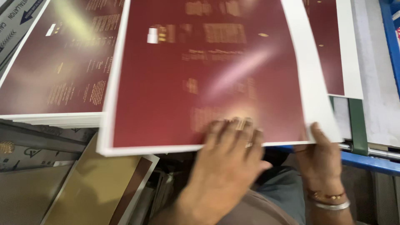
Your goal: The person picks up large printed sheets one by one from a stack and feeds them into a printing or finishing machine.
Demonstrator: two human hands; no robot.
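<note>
Centrally, a large maroon printed sheet (208,75) with a white border and gold lettering is lying tilted across the frame, its near edge overhanging the stack beneath. The left hand (225,162), blurred, is pressing flat on the sheet's near edge, its fingers (237,127) lying spread on the maroon surface, a ring showing on one. The right hand (321,156) is pinching the sheet's near right corner, thumb on top and the other fingers hidden under the paper; bangles (331,200) are circling its wrist. To the left, a stack of matching maroon sheets (58,62) is sitting just beside it. Another maroon sheet (333,46) is peeking out at the right. Below, a gold card sheet (91,187) is leaning near the person's knees, and a blue metal rail (366,162) is running along the right
</note>
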